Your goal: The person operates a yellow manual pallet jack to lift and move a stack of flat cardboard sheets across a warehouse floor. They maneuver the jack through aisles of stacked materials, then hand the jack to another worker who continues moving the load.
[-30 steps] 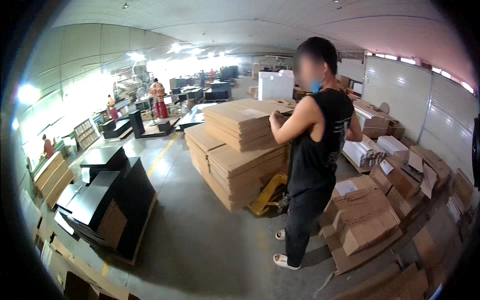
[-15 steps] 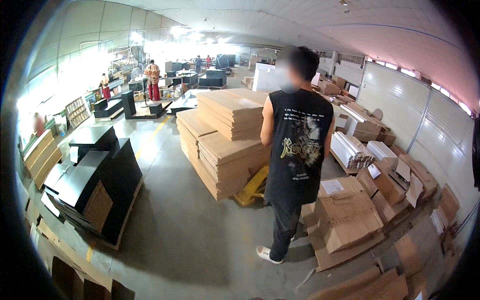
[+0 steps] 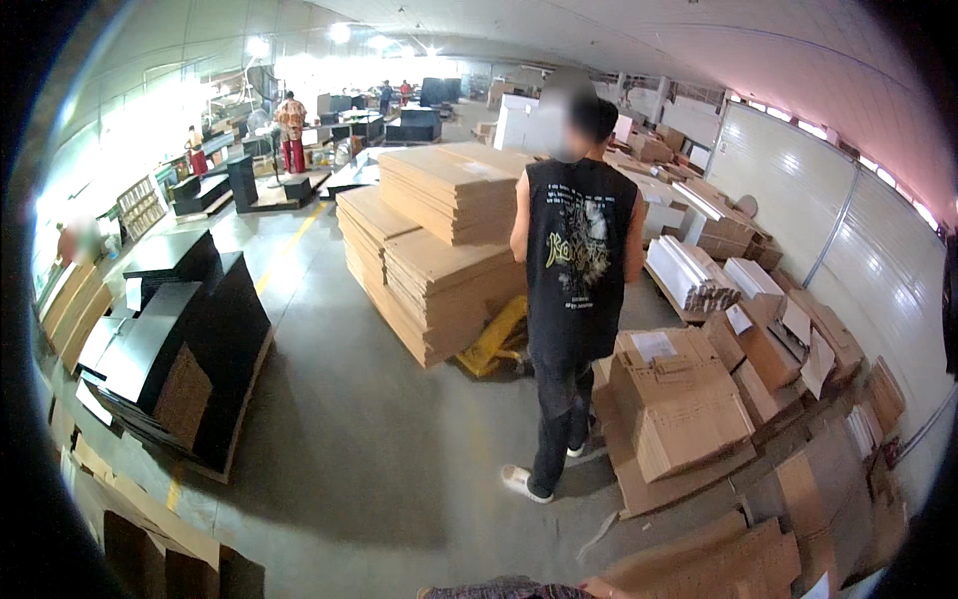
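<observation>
Neither of my hands shows. A strip of dark patterned cloth (image 3: 504, 589) reaches in at the lower edge. Ahead of me a person (image 3: 579, 260) in a black sleeveless top and dark trousers stands with their back to me. What that person's hands are doing is hidden by the body. Just left of them, tall stacks of flat brown cardboard boxes (image 3: 444, 270) rest by a yellow pallet jack (image 3: 494, 339). On the person's right, brown cartons (image 3: 684, 399) lie piled on a low cardboard-covered base.
Black panels (image 3: 190, 349) are stacked on a pallet at the left. Loose cardboard (image 3: 699, 559) lies at the lower right, and more (image 3: 140, 529) at the lower left. Long white pieces (image 3: 689, 275) lie along the right wall. Another person (image 3: 291, 130) stands far back among black stacks.
The view has tilted down slightly, so the scene sits higher. The person in black has turned their back more squarely to me. Dark cloth has come into the lower edge.
</observation>
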A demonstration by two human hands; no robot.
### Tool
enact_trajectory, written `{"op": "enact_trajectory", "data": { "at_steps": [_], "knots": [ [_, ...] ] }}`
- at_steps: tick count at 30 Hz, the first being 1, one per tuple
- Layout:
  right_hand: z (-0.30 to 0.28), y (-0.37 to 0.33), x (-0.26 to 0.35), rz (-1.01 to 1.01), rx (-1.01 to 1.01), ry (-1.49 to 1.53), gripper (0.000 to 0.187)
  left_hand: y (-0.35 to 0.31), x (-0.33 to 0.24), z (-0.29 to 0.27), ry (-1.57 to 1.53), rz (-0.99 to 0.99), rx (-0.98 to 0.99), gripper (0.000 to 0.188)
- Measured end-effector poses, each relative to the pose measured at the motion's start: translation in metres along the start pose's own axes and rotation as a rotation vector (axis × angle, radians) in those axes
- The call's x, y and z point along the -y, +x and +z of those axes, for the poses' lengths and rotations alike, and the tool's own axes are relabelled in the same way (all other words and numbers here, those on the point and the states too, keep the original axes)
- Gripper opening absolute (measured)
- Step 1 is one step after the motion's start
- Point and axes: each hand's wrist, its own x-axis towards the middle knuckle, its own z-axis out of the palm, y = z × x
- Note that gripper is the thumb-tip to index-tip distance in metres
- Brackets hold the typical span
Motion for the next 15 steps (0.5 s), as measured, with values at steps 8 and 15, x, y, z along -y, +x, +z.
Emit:
{"op": "enact_trajectory", "data": {
  "at_steps": [8, 15],
  "knots": [
    [-0.193, 0.129, 0.144, -0.096, -0.675, -0.198, 0.024, 0.039, -0.063, -0.055, 0.054, 0.218, 0.082, 0.022],
    [-0.271, 0.311, 0.412, -0.499, -0.617, 0.175, 0.031, 0.171, -0.283, -0.218, -0.149, 0.477, -0.096, 0.034]
  ]
}}
